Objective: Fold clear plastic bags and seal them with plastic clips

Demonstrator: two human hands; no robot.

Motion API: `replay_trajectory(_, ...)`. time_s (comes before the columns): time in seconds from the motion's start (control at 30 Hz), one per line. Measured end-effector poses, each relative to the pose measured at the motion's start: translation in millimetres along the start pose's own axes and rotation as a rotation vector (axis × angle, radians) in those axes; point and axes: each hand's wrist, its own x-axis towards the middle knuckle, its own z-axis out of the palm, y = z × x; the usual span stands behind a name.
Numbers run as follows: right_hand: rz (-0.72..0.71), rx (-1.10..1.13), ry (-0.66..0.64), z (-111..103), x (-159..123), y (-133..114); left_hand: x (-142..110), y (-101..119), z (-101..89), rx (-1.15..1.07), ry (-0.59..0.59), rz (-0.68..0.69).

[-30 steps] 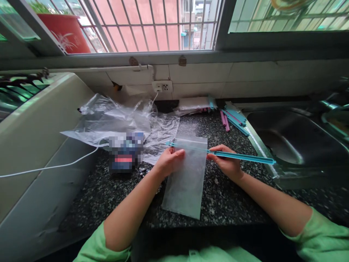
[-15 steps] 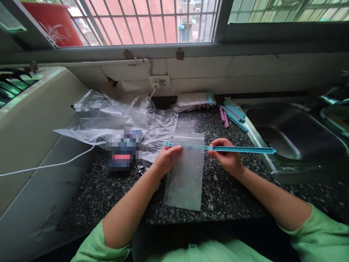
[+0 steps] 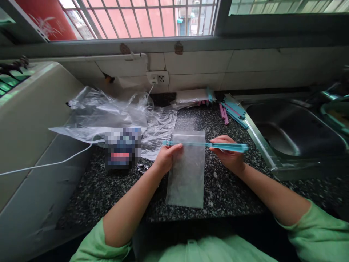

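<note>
Blue plastic strip (image 3: 229, 146) lies crosswise, left-right, right end in right hand (image 3: 227, 152).

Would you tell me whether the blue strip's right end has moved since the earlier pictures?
Yes, leftward: the blue strip's right end overlapped the sink's rim before and now stops short.

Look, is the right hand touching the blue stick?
Touching: the head view shows the fingers of the right hand gripping the blue stick, just beside the clear bag.
</note>
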Motion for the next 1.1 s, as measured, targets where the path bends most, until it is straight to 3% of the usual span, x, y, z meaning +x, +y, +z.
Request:
replay_trajectory(0.13, -0.042, -0.053, -0.082, -3.4, -1.0, 1.2, 1.5, -2.8, -2.7, 0.066, -0.023, 0.037)
replay_trajectory(0.37, -0.192, -0.114, -0.079, -4.9, 0.1, 4.2, 2.4, -6.7, -6.2, 0.125, -0.101, 0.092)
replay_trajectory(0.63, -0.208, -0.162, -0.141, -0.4, -1.3, 6.8, -3.0, -5.3, 1.8, 0.2, -0.114, 0.186)
replay_trajectory(1.1, -0.183, -0.156, -0.219, 5.4, -2.0, 10.0, -4.4, -4.7, 1.8, 0.244, -0.146, 0.196)
